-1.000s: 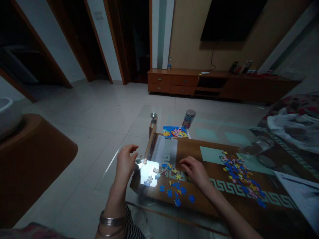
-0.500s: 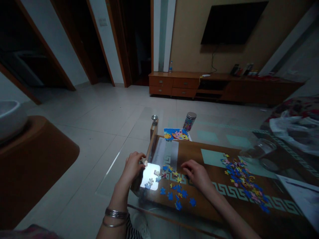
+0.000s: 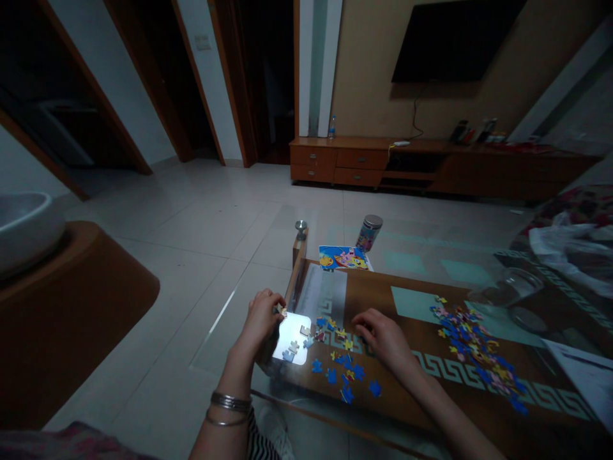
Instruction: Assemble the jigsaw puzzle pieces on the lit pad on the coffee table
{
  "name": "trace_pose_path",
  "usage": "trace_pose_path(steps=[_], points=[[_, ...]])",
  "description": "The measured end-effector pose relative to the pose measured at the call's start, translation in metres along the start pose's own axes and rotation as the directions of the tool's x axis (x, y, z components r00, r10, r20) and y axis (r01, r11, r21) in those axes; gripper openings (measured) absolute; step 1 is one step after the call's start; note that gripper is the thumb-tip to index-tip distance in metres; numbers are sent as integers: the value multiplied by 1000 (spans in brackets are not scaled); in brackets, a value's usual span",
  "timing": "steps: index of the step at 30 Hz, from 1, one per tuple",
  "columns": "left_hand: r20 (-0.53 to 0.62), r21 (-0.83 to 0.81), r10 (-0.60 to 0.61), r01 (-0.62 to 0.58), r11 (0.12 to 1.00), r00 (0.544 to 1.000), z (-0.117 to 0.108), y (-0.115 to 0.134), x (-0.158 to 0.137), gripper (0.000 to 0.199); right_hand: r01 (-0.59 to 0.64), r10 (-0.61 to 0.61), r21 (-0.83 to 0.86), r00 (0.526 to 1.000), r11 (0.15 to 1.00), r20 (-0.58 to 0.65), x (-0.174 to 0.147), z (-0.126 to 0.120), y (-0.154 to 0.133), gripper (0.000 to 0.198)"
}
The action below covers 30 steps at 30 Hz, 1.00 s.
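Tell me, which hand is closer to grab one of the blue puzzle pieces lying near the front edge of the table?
Probably the right hand. It rests flat on the table, just beside the blue pieces. The left hand is at the table's corner, its fingers already curled around a small piece.

Two thin silver-coloured metal bangles (image 3: 228, 409) are worn on the left wrist. A black-and-white striped garment (image 3: 261, 441) is visible below it. The right forearm (image 3: 450, 421) is bare.
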<state>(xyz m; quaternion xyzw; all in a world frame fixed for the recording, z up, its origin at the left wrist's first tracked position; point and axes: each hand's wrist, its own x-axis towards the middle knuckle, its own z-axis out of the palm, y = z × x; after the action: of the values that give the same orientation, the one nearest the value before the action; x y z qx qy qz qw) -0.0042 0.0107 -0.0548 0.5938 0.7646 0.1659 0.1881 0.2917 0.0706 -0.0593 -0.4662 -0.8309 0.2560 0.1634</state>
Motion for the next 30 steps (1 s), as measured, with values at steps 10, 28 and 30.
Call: trace_pose_path(steps=[10, 28, 30], points=[[11, -7, -3, 3, 1000, 1000, -1, 1, -1, 25, 7, -6, -32, 1000, 999, 10, 0, -2, -3, 20], [23, -2, -8, 8, 1000, 1000, 0, 1, 0, 25, 8, -7, -32, 1000, 999, 30, -1, -3, -9, 20], [23, -2, -11, 11, 1000, 1000, 0, 1, 1, 25, 9, -8, -32, 999, 999, 31, -1, -3, -8, 20]])
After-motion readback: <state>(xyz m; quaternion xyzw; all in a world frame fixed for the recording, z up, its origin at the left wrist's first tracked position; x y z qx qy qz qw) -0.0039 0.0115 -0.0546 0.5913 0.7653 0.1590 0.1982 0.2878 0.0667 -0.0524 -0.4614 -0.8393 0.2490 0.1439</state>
